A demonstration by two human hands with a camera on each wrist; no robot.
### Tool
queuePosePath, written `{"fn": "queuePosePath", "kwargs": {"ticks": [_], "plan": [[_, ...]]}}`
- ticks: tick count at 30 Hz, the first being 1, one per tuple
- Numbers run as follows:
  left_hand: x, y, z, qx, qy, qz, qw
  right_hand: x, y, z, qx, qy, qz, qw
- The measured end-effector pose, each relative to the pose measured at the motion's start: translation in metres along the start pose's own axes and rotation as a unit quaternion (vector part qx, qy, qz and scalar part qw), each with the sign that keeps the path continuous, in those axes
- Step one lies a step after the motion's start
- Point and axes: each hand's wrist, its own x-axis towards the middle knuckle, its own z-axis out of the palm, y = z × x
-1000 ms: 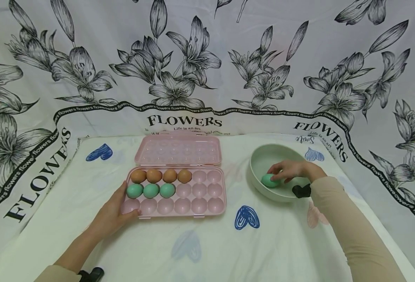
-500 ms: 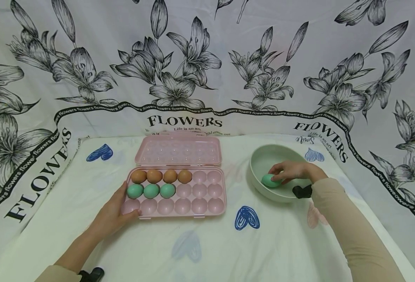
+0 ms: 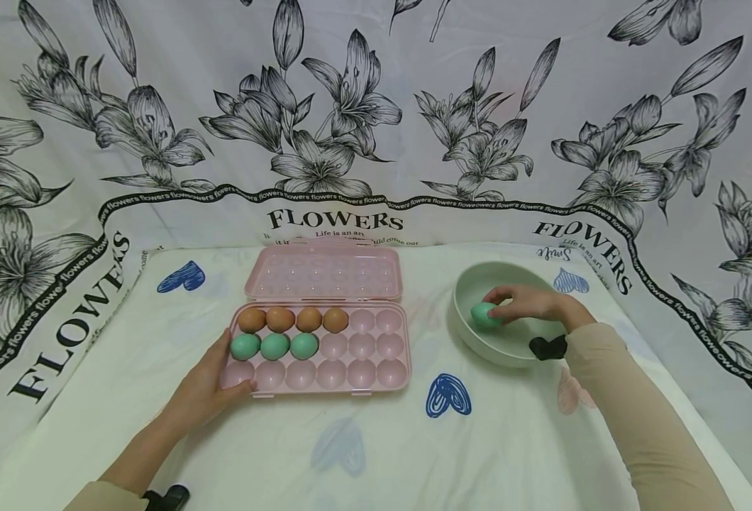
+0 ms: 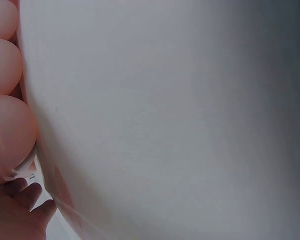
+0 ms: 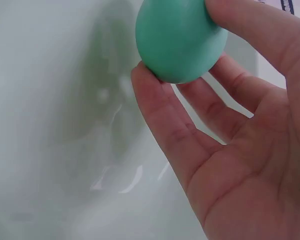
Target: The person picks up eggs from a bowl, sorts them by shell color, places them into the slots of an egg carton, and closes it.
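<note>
In the head view, a pink plastic egg carton (image 3: 318, 385) lies with its lid (image 3: 323, 272) folded back. Several brown eggs (image 3: 280, 319) fill part of its far row, and three green eggs (image 3: 275, 346) sit in the middle row from the left. My left hand (image 3: 206, 387) grips the carton's near left corner, thumb at the front and fingers along the side. Over at the right, my right hand (image 3: 529, 304) pinches a green egg (image 5: 180, 40) between thumb and fingertips, inside a pale green bowl (image 3: 478, 351). The right wrist view shows the egg raised off the bowl's bottom.
A white cloth with printed hearts (image 3: 448, 394) covers the table. Behind and at both sides hangs a flower-printed curtain (image 3: 350, 163). The bowl stands to the right of the carton, with a strip of cloth between them.
My right hand has raised the green egg slightly inside the bowl and shifted it a little left. The left hand and the carton have stayed put.
</note>
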Motion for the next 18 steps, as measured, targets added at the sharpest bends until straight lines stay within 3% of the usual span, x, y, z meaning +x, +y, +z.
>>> {"fn": "queuePosePath", "kwargs": {"ticks": [12,18], "plan": [[0.0,0.001,0.0,-0.004,0.001,0.003,1.0,-0.005,-0.02,-0.006,-0.057,0.057,-0.049,0.996],[0.0,0.001,-0.001,-0.002,0.002,0.004,1.0,-0.006,-0.031,-0.009,-0.074,0.07,-0.052,0.993]]}}
